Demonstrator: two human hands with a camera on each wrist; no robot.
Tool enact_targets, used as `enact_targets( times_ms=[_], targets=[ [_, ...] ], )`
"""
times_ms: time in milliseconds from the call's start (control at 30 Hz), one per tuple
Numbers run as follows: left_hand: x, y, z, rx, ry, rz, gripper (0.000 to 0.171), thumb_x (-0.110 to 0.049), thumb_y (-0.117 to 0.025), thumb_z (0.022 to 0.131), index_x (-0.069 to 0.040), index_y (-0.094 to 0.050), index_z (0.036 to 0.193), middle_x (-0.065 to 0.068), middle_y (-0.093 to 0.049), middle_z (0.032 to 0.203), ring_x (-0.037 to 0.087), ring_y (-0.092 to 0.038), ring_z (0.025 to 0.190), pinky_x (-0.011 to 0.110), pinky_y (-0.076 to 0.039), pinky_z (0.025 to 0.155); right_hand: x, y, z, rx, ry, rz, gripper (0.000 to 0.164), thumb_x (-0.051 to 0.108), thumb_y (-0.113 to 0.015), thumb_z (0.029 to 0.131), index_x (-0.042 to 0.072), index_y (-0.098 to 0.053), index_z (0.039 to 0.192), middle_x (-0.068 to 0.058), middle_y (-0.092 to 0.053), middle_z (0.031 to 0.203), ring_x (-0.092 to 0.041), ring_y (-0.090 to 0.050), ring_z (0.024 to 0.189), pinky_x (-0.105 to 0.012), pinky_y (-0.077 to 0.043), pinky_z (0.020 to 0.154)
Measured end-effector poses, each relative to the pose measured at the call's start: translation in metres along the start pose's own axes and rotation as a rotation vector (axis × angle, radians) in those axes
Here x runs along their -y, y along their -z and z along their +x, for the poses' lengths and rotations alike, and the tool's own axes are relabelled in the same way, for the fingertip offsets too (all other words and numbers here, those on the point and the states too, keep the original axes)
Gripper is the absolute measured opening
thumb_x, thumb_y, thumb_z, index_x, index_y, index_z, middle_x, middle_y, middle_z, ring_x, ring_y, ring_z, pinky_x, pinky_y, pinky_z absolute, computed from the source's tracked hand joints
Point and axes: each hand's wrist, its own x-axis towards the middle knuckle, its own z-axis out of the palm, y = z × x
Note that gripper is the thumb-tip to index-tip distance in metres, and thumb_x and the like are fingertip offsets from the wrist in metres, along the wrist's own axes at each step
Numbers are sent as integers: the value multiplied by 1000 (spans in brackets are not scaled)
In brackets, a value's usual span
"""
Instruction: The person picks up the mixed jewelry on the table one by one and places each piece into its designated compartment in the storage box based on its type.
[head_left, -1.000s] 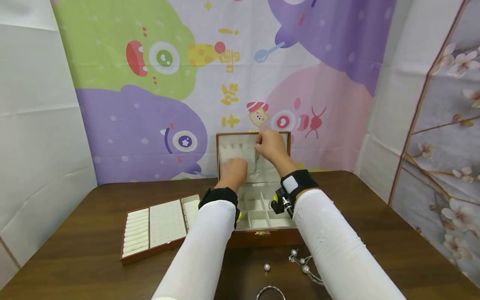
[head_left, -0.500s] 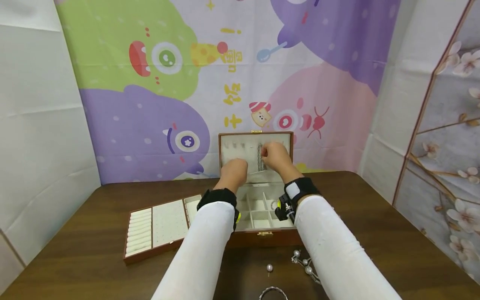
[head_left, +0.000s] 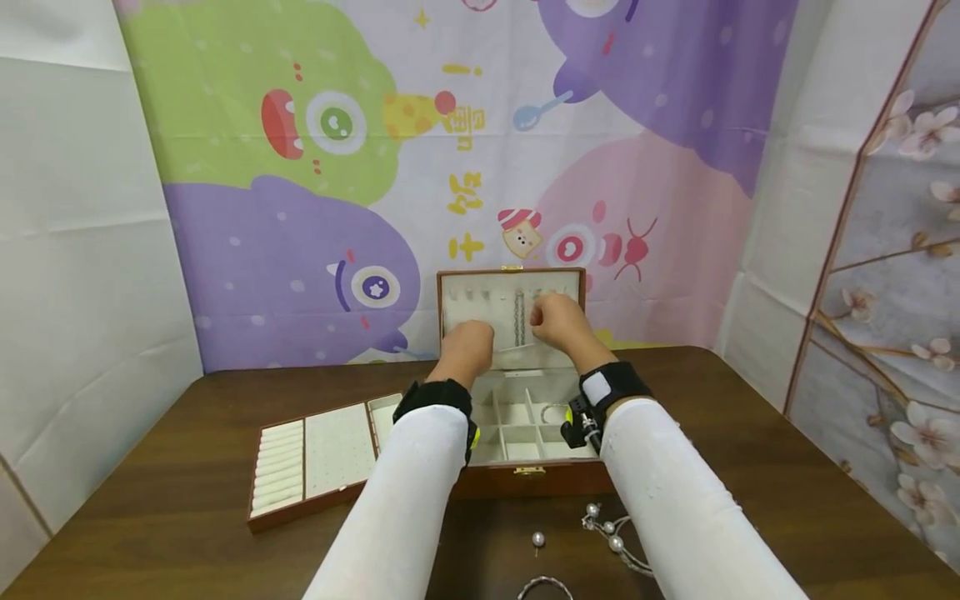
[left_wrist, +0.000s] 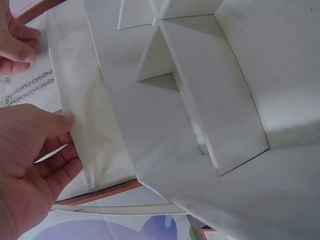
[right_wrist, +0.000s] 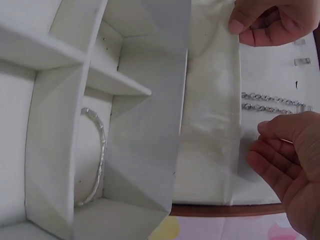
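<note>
An open jewelry box [head_left: 487, 482] stands on the table with its lid [head_left: 468, 282] upright. A silver chain necklace [head_left: 519, 318] hangs doubled from a hook on the lid's lining, its lower end inside the cream fabric pocket [right_wrist: 212, 125]. My left hand [head_left: 468, 343] pinches the pocket's upper edge between thumb and fingers, left of the chain. To the right of the chain, my right hand [right_wrist: 295, 160] is by the lining, fingers loosely bent and nothing seen between them. A silver bangle [right_wrist: 102, 145] lies in one compartment.
Left of the box lies a removable tray [head_left: 337, 446] with ring rolls. In front are a pearl pin [head_left: 538, 540], a pearl bracelet [head_left: 615, 543] and another bangle [head_left: 545, 581]. A cartoon curtain [head_left: 315, 250] hangs behind the table [head_left: 172, 500].
My right hand has come down from the hook near the lid's top and shifted right, off the chain, which now hangs fully in view. My left hand stays at the pocket.
</note>
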Motion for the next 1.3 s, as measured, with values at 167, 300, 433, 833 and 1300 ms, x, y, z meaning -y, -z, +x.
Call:
enact_targets(
  times_ms=[167,300,433,833,1300],
  targets=[
    [1,0,-2,2,-19,-29,15,-3,-55,95,-6,-67,105,12,-64,118,26,-61,104,38,-52,82,-7,0,-6,27,-19,29,3,2,-65,83,1,-68,84,-12,-67,86,-28,-61,83,-42,-52,76],
    [2,0,-2,6,-55,-30,13,-3,-55,95,-5,-66,101,12,-64,114,27,-60,105,37,-51,85,-12,-1,-10,45,-29,52,3,3,-65,83,1,-68,83,-11,-67,86,-28,-61,83,-42,-52,76],
    [6,1,-4,-5,-79,-22,13,-2,-56,94,-4,-67,101,13,-64,113,28,-60,106,38,-51,88,-11,-2,-11,50,3,78,8,-2,-63,82,1,-69,85,-12,-67,86,-29,-62,85,-42,-52,76],
    [13,-2,-22,-67,-180,-160,33,-11,-57,98,0,-60,129,17,-57,128,31,-51,123,39,-43,102,-13,-1,-33,-36,110,216,6,-1,-66,80,-2,-69,85,-8,-67,77,-24,-62,76,-41,-52,73],
    [12,-3,-78,-251,-377,-288,40,-25,-70,91,2,-63,119,16,-60,119,32,-55,115,43,-45,99,8,14,-88,-79,242,176,7,4,-73,82,2,-68,87,-6,-67,84,-22,-64,76,-39,-54,68]
  ],
)
